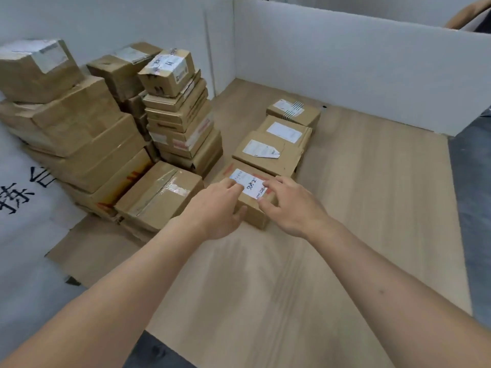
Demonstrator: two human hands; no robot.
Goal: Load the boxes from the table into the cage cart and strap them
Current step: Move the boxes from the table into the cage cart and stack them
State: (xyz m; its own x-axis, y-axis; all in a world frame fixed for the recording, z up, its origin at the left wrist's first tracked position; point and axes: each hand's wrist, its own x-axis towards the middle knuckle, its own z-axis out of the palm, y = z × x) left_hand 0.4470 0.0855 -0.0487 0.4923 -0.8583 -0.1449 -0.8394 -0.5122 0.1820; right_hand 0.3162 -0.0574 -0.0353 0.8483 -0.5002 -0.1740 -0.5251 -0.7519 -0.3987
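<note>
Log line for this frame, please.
phase: pickup | left hand: grips nearest box | right hand: on same box | table: three more in row

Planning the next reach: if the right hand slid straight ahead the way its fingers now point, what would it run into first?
The right hand already touches the nearest box. Going on, up and left, it would probably meet the left hand's fingers on the label, though depth is unclear.
</note>
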